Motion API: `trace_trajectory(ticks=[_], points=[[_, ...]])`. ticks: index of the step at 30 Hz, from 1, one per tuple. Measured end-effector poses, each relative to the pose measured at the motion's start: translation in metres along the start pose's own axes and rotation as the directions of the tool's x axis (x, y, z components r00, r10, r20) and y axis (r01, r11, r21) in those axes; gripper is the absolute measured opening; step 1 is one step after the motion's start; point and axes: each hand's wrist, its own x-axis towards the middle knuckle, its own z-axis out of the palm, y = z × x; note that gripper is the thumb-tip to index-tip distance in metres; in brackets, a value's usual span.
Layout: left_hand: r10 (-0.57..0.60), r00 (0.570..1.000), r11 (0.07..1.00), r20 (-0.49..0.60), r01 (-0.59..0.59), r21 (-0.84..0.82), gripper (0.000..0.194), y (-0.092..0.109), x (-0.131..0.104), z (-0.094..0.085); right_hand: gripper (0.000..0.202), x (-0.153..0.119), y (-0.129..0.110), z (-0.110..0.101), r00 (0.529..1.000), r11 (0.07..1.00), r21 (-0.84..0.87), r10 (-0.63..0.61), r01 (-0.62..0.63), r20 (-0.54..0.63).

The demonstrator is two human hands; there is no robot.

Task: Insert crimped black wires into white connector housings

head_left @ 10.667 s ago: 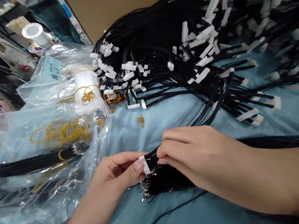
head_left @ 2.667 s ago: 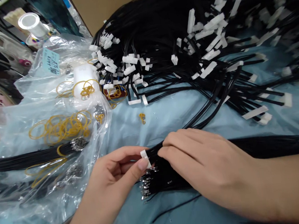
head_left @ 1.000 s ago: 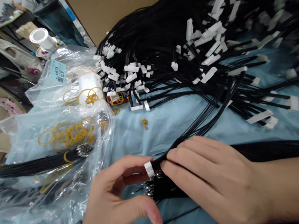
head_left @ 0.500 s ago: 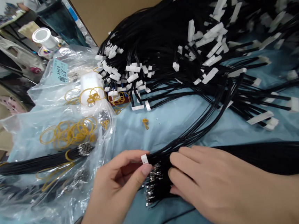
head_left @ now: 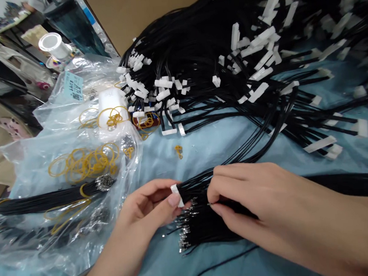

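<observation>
Between thumb and fingers, my left hand (head_left: 145, 212) pinches a white connector housing (head_left: 175, 191) from which several black wires (head_left: 200, 178) run off to the right. Just to its right, my right hand (head_left: 263, 199) is closed in a pinch, with a tiny wire tip showing at the fingertips; the rest of that wire is hidden by the hand. Below both hands lies a bundle of loose black wires (head_left: 208, 230) with bare silvery crimp terminals (head_left: 184, 232) at their left ends. One stray black wire (head_left: 224, 264) rests on the blue cloth nearer to me.
A large heap of black cables (head_left: 201, 46) with white connectors spreads across the back. On the left are a clear plastic bag (head_left: 58, 144), yellow rubber bands (head_left: 86, 161) and a tied wire bundle (head_left: 48, 201). Behind stand a cardboard box (head_left: 147, 12) and a dark tumbler (head_left: 76, 27).
My right hand has shifted slightly up and now pinches a wire tip near the connector. In my left hand the connector has tilted and moved slightly left and up.
</observation>
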Motion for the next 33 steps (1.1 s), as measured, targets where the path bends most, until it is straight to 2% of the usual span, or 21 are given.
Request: trace_trajectory(ticks=[3, 5, 9, 11, 16, 27, 31, 33], points=[[-0.024, 1.000, 0.999, 0.010, 0.024, -0.024, 0.013, 0.0022, -0.0002, 0.0008, 0.014, 0.0026, 0.0027, -0.0047, 0.999, 1.000, 0.004, 0.030, -0.030, 0.032], [-0.019, 1.000, 0.999, 0.017, 0.020, -0.028, 0.012, 0.0023, 0.0003, 0.0010, 0.016, 0.0029, 0.0044, -0.0062, 1.000, 0.999, -0.038, 0.011, -0.010, 0.007], [0.001, 0.999, 1.000, 0.049, 0.000, -0.023, 0.011, -0.0002, 0.0008, 0.0020, 0.017, 0.0029, 0.0062, -0.0044, 0.992, 0.984, -0.139, -0.114, 0.107, -0.046], [-0.001, 0.999, 1.000, 0.045, 0.002, -0.015, 0.012, -0.0014, 0.0004, 0.0024, 0.017, 0.0042, 0.0055, -0.0026, 0.985, 0.971, -0.181, -0.167, 0.158, -0.037], [-0.003, 0.999, 1.000, 0.048, 0.002, 0.003, 0.012, -0.0029, -0.0014, 0.0023, 0.019, 0.0072, 0.0032, -0.0006, 0.971, 0.936, -0.275, -0.235, 0.219, -0.029], [-0.003, 0.998, 1.000, 0.059, 0.003, -0.012, 0.014, -0.0042, 0.0002, -0.0001, 0.017, 0.0062, 0.0029, -0.0015, 0.967, 0.928, -0.289, -0.254, 0.237, -0.024], [0.014, 0.998, 0.999, 0.062, -0.016, 0.042, 0.013, -0.0046, -0.0001, -0.0010, 0.018, 0.0063, 0.0040, -0.0012, 0.961, 0.928, -0.271, -0.274, 0.258, -0.024], [0.032, 0.997, 0.995, 0.073, -0.038, 0.091, 0.013, -0.0042, -0.0007, -0.0007, 0.017, 0.0068, 0.0053, -0.0018, 0.969, 0.939, -0.254, -0.246, 0.232, -0.026]])
